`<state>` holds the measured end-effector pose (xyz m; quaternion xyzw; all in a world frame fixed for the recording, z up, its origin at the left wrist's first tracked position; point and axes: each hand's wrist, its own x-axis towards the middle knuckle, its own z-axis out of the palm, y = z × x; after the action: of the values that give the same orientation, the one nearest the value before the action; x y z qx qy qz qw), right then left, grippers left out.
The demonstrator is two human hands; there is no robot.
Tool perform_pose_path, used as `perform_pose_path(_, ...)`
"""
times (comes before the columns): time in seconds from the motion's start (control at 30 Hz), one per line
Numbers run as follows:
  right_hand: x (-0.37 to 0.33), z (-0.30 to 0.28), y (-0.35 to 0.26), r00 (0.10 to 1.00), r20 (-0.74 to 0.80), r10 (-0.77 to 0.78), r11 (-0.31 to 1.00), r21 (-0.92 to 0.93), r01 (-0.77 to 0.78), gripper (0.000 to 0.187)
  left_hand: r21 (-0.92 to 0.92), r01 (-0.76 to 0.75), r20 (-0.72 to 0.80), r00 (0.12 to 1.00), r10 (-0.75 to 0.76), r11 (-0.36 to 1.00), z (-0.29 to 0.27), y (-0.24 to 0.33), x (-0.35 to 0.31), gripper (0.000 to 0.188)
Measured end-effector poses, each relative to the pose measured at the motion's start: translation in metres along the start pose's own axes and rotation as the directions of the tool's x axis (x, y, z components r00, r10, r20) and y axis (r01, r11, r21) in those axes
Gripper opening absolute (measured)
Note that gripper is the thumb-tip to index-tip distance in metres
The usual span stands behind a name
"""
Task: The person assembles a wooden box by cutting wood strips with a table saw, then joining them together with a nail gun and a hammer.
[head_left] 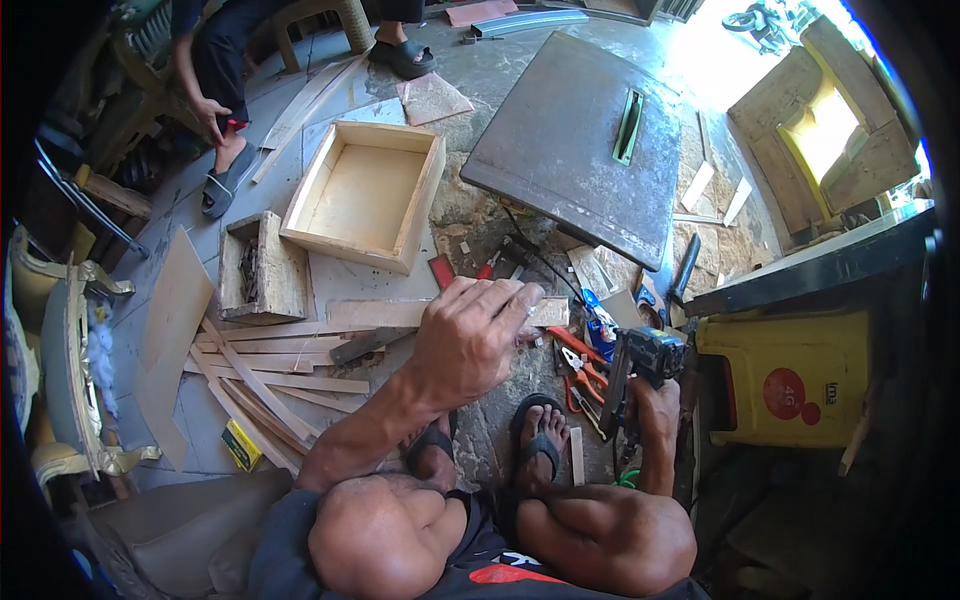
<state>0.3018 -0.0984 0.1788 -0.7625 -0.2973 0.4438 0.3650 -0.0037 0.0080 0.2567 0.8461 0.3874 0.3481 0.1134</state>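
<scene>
My left hand (470,335) is closed over a short pale wooden strip (375,314), whose two ends stick out on either side of the fingers. The palm and fingertips' undersides are hidden. On the right, my right hand (657,410) grips a dark nail gun (655,356), held upright beside my right knee. Between my hands, on the floor, lie orange-handled pliers (580,368) and other hand tools. Loose thin wooden strips (280,352) are piled left of my left forearm, along with a dark flat blade (365,346).
An open wooden drawer box (425,215) and a small wooden box of nails (290,275) stand ahead on the left. A grey-topped table (560,130) stands ahead. At right are a yellow container (840,360) and a wooden frame (770,110). Another person's hand (210,112) rests near their ankle.
</scene>
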Motion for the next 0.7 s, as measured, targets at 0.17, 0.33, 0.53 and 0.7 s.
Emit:
perform_pose_path(0.17, -0.011, -0.003, 0.016, 0.999, 0.014, 0.039, 0.996, 0.075, -0.04, 0.013, -0.031, -0.044, 0.004, 0.999, 0.044, 0.999, -0.003, -0.01, -0.01, 0.049)
perform_pose_path(0.33, -0.019, 0.002, 0.001, 0.99, 0.121, -0.068, 0.984, 0.172, 0.046, 0.015, -0.097, 0.021, 0.017, 1.0, -0.019, 0.995, -0.022, -0.019, -0.019, 0.051)
perform_pose_path(0.53, -0.026, -0.006, -0.049, 0.681, 0.458, -0.572, 0.569, -0.377, 0.731, 0.038, -0.207, 0.121, 0.016, 0.993, -0.12, 0.971, -0.039, -0.025, -0.018, 0.047)
perform_pose_path(0.7, -0.019, 0.005, -0.082, 0.356, 0.609, -0.709, 0.19, -0.322, 0.928, 0.04, -0.272, 0.134, -0.015, 0.989, -0.144, 0.953, -0.035, -0.039, -0.028, 0.041)
